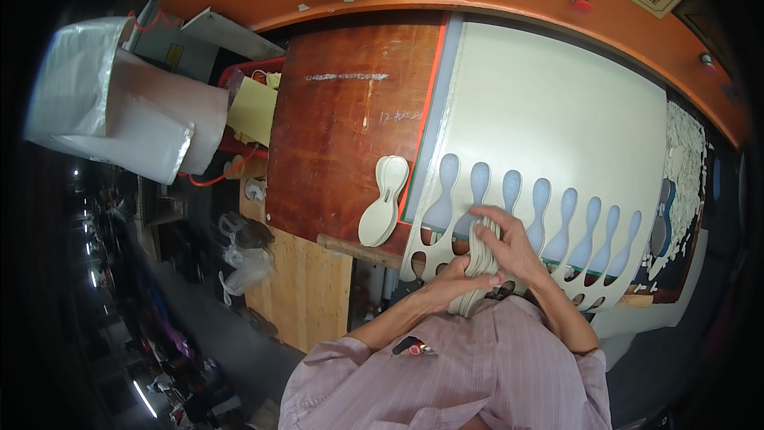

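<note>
Left hand [450, 285]: gripping a stack of cream cutouts [480, 261]
Right hand [516, 250]: gripping its upper end
Second stack [380, 221]: ten o'clock, on brown board [342, 135]
Cut sheet [561, 99]: one o'clock

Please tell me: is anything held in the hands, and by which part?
A stack of cream sole-shaped pieces: the left hand holds it near its middle; the right hand holds its upper end.
</note>
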### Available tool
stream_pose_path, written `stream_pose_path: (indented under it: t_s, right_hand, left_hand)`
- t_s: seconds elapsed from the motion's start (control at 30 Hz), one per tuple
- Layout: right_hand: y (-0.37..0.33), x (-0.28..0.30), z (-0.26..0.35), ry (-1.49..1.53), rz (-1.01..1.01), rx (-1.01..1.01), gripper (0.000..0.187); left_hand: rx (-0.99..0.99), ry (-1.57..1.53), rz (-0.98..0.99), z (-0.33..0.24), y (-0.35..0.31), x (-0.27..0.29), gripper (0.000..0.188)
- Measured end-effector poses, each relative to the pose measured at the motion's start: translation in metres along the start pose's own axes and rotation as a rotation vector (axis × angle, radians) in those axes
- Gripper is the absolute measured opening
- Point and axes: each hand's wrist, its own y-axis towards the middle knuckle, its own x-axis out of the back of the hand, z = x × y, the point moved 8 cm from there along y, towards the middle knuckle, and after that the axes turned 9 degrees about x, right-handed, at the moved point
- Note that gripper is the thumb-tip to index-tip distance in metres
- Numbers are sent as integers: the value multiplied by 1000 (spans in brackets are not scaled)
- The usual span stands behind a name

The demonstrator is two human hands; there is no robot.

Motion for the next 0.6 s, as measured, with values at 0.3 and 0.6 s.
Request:
stream_pose_path:
  t_s: [0.3,0.6]
  right_hand:
    - [18,-13,7,-72,73,145,27]
    - [4,-23,4,-17,-6,69,12]
  left_hand:
    - [-16,170,-155,7,10,25,24]
    - [-166,167,-92,10,-12,22,24]
